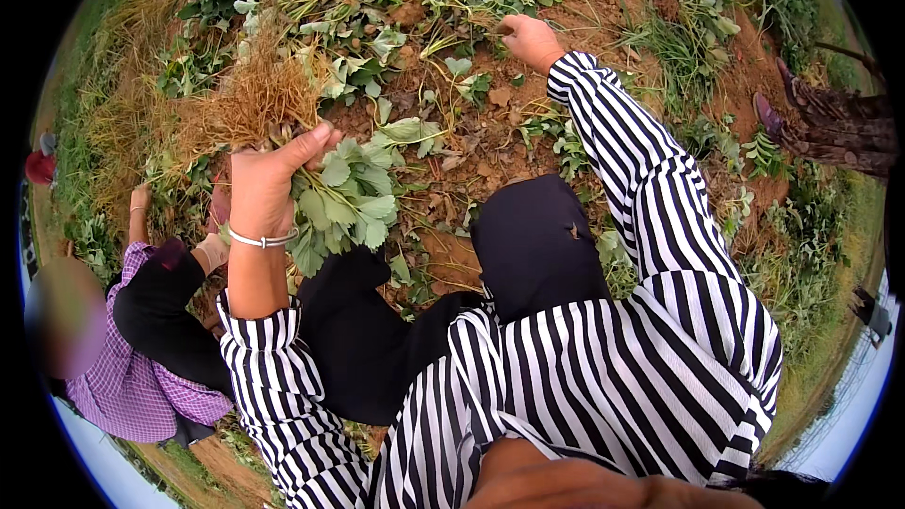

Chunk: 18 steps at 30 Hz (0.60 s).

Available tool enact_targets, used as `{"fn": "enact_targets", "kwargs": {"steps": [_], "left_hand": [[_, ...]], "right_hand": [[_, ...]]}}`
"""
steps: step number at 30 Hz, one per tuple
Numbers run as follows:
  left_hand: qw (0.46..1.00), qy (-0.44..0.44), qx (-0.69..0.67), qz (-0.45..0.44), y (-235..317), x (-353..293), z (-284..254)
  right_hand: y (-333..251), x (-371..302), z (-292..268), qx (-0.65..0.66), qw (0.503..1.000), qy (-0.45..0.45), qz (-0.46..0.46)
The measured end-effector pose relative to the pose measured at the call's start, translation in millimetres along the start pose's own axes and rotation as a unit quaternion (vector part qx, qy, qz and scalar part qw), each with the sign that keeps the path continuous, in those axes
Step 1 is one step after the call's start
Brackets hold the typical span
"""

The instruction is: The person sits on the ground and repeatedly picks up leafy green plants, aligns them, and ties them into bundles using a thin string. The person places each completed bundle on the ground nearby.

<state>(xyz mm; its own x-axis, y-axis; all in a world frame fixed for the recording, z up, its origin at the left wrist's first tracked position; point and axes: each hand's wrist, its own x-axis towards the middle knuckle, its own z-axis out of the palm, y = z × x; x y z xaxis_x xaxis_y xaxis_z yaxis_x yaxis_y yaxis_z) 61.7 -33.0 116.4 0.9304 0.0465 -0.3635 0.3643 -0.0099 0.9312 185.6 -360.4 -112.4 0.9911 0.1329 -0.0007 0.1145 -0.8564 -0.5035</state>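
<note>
One bunch of leafy plants (341, 190) is in the left hand (262, 184), on the left side, over the ground (603, 0). The fingers are closed around the stems, with the thumb (309, 144) laid across. Brown roots (259, 99) stick out at the far end, and green leaves (363, 207) hang to the near right. The bunch looks light. Its leaves should be soft and easy to tear, and the thin roots (they look like messy hair) could snap. The middle, where stems meet roots, seems the best place to hold, with a gentle squeeze. Far and to the right, the right hand (534, 42) is close to low plants (458, 66). Its fingers look bent, but I cannot tell if they hold anything.
</note>
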Motion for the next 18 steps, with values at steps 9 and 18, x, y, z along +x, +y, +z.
{"fn": "enact_targets", "kwargs": {"steps": [9, 18], "left_hand": [[0.996, 0.072, 0.046, -0.022, -22, 9, -30], [0.999, 0.027, 0.027, 0.011, -22, 5, -23]], "right_hand": [[19, 65, 64, -0.052, 0.998, -0.007, 0.017], [56, -50, -28, 0.317, 0.932, -0.024, 0.173]]}}
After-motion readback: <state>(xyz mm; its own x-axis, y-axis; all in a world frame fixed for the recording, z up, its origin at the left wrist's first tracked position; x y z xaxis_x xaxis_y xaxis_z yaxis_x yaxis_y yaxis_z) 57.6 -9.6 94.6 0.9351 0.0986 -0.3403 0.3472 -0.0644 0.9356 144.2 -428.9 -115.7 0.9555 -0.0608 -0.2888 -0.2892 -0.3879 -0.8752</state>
